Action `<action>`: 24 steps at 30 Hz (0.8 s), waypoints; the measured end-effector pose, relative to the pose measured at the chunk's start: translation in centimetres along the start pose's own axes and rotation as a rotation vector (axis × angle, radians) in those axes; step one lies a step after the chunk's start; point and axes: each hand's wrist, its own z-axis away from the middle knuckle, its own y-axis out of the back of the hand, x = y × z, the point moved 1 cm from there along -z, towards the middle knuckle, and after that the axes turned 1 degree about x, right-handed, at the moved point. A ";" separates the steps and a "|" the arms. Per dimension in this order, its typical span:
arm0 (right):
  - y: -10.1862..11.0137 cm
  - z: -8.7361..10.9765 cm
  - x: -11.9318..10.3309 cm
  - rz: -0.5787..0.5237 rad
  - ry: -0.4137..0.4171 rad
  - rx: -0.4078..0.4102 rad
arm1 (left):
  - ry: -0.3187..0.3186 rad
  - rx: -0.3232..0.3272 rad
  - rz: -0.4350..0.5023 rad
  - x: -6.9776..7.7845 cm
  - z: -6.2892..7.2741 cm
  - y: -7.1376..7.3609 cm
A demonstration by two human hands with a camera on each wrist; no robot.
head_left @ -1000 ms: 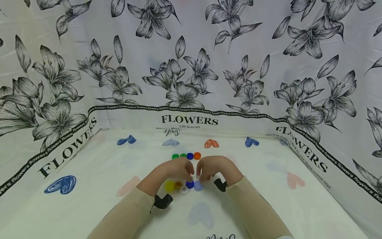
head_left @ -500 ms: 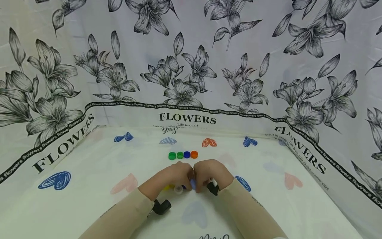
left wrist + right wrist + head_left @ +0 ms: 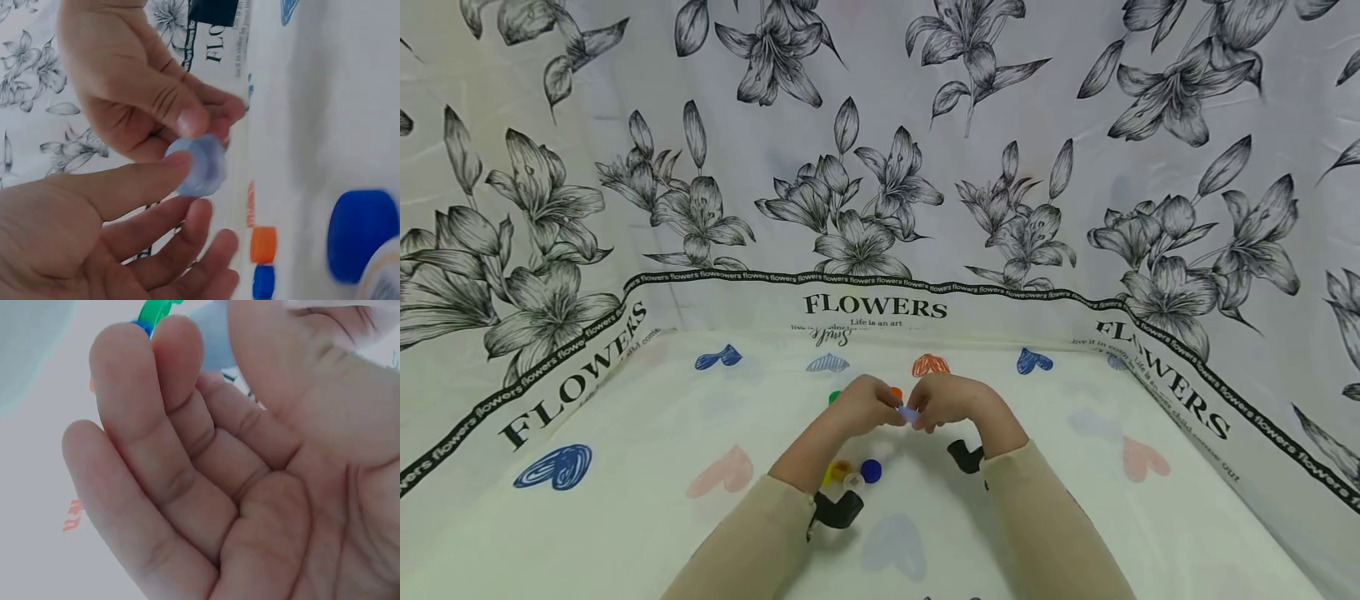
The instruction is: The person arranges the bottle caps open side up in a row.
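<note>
Between my two hands is a translucent light-blue bottle cap [image 3: 908, 413], raised over the cloth near the back row of caps. My left hand [image 3: 865, 404] pinches one side of it, the thumb lying over its face in the left wrist view. On the other side my right hand [image 3: 951, 400] has thumb and fingers on the cap's edge. Seen from the left wrist, the cap [image 3: 209, 165] shows its hollow side. Only a slice of the cap [image 3: 215, 337] appears in the right wrist view, behind the fingers.
Beyond the hands, a green cap [image 3: 834, 397] and an orange cap [image 3: 897, 393] peek out, the row partly hidden. Nearer lie a blue cap [image 3: 871, 471], a clear cap [image 3: 853, 482], an amber cap [image 3: 841, 470] and a yellow cap [image 3: 828, 475]. A flower-print curtain [image 3: 880, 208] stands behind.
The light-blue cap lay on the cloth beside the near blue cap; both hands took hold of it, lifted it and carried it away from the body toward the back row.
</note>
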 end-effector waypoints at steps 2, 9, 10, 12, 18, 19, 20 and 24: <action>0.2 0.0 0.7 -0.021 -0.005 0.008 | 0.044 0.055 0.058 -0.1 -0.4 -0.7; 0.8 -0.5 1.6 -0.109 -0.035 0.011 | 0.078 0.227 0.195 -1.1 -1.5 -2.1; 0.7 -0.6 1.7 -0.121 -0.040 0.016 | 0.081 0.232 0.212 -1.2 -1.5 -2.2; 0.7 -1.0 2.1 -0.142 -0.050 0.034 | 0.081 0.224 0.228 -1.4 -1.5 -2.3; 0.2 -1.9 3.7 -0.200 -0.117 0.064 | 0.128 0.134 0.302 -1.5 -1.7 -3.4; 0.1 -2.1 3.8 -0.210 -0.129 0.064 | 0.140 0.118 0.319 -1.4 -1.7 -3.6; 0.0 -2.2 4.0 -0.217 -0.141 0.063 | 0.154 0.101 0.341 -1.4 -1.7 -3.7; -0.4 -2.7 4.3 -0.196 -0.165 0.065 | 0.207 0.052 0.390 -1.4 -1.8 -4.0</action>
